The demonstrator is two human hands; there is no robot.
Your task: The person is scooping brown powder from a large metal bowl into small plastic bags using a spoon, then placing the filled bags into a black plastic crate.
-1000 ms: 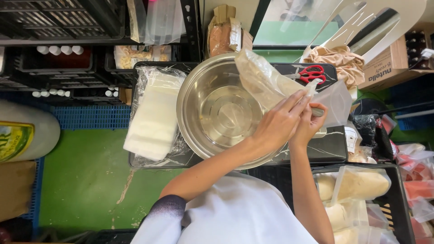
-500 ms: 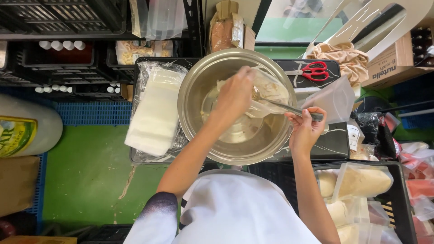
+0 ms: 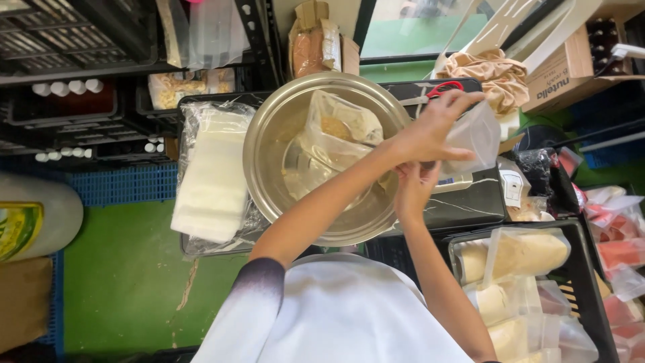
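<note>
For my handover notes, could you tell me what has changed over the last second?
The left hand has left the steel bowl, letting go of the filled bag lying inside, and moved right to an empty clear bag; the right hand meets it below. Bowl and stack of bags stayed put.

Even, fairly bright light fills the scene, soft enough that no hard-edged shadows form. The steel bowl carries broad pale reflections along its rim and inner wall, and its lower inside is darkened under the forearm crossing it. Glare whitens the clear plastic bags to the left and washes out detail on the white garment at the bottom. The upper left shelving sits in deep shade. Straight edges bend toward the corners, a wide-lens effect. The hands are slightly soft; the far right edge is blurred.
</note>
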